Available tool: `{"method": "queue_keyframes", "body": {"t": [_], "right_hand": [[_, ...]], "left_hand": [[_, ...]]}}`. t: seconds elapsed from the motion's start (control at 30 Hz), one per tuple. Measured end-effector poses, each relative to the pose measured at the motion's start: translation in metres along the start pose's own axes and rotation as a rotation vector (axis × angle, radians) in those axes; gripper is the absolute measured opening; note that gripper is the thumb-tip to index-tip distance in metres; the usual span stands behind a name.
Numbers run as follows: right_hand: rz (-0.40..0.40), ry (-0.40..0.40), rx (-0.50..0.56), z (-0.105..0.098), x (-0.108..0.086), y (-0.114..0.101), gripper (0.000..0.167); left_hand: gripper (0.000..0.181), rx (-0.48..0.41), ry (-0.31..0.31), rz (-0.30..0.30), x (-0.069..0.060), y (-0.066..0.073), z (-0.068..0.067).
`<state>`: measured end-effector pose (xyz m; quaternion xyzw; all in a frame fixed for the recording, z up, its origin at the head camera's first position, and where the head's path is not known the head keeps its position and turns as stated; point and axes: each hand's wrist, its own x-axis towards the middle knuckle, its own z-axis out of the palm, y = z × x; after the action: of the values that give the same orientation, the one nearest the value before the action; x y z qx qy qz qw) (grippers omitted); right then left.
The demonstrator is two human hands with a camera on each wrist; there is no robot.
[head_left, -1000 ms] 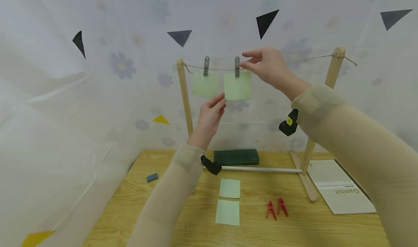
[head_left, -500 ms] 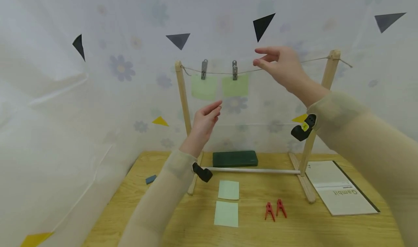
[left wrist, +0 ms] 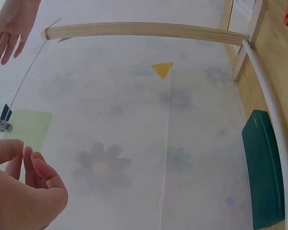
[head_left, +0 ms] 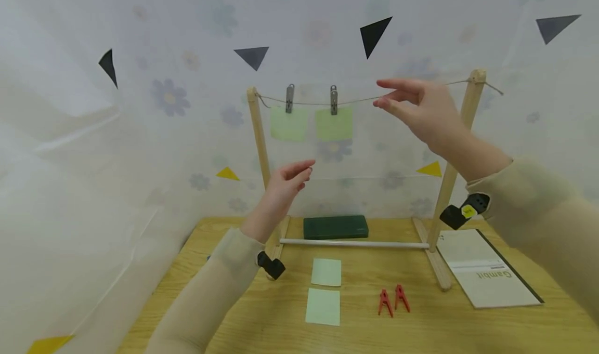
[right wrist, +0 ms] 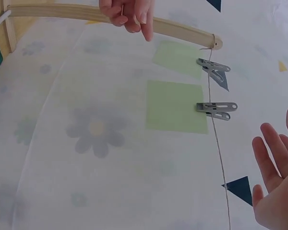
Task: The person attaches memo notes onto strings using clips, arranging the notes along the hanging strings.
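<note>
Two pale green paper squares hang from a string (head_left: 362, 100) between two wooden posts. A grey metal clothespin (head_left: 289, 98) holds the left paper (head_left: 289, 125), and a second metal clothespin (head_left: 334, 100) holds the right paper (head_left: 334, 125). My left hand (head_left: 286, 185) is below the papers, touching nothing, its fingers loosely extended. To the right of the papers my right hand (head_left: 423, 107) is raised near the string, thumb and fingers apart; the right wrist view shows it holding nothing. Two more green paper squares (head_left: 326, 272) (head_left: 323, 306) lie on the table, left of two red clothespins (head_left: 386, 303) (head_left: 402, 298).
The right wooden post (head_left: 456, 159) stands on a flat foot, joined to the left post (head_left: 259, 135) by a low white rod (head_left: 355, 244). Behind the rod lies a dark green case (head_left: 336, 227). A notepad (head_left: 489, 271) lies at the right. A patterned curtain hangs behind.
Both hands have come away from the right hanging paper and its clothespin. The right hand moved to the right, the left hand down and left. The paper stays hanging.
</note>
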<state>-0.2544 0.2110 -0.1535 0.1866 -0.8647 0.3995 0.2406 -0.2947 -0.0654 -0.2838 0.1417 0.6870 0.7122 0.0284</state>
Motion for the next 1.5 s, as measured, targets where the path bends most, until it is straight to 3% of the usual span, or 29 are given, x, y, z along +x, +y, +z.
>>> {"method": "queue_keyframes", "body": {"t": [0.3,0.6,0.83,0.93,1.33,1.5], "right_hand": [[-0.006,-0.032,-0.093,0.008,-0.035,0.019,0.043],[0.017,-0.111,-0.113,0.014,-0.069,0.039,0.041],[0.014,-0.204,-0.076,0.024,-0.094,0.051,0.043],[0.012,-0.236,-0.107,0.029,-0.104,0.057,0.044],[0.001,-0.297,-0.144,0.055,-0.14,0.088,0.046],[0.014,-0.325,-0.133,0.065,-0.154,0.103,0.049]], "left_hand": [[0.031,0.139,-0.057,0.012,-0.015,-0.019,-0.005],[0.032,0.157,-0.104,-0.035,-0.027,-0.046,-0.004],[0.032,0.235,-0.126,-0.038,-0.036,-0.064,-0.012],[0.032,0.254,-0.133,-0.062,-0.041,-0.071,-0.014],[0.032,0.305,-0.199,-0.14,-0.058,-0.105,-0.015],[0.029,0.321,-0.209,-0.125,-0.065,-0.119,-0.016]]}}
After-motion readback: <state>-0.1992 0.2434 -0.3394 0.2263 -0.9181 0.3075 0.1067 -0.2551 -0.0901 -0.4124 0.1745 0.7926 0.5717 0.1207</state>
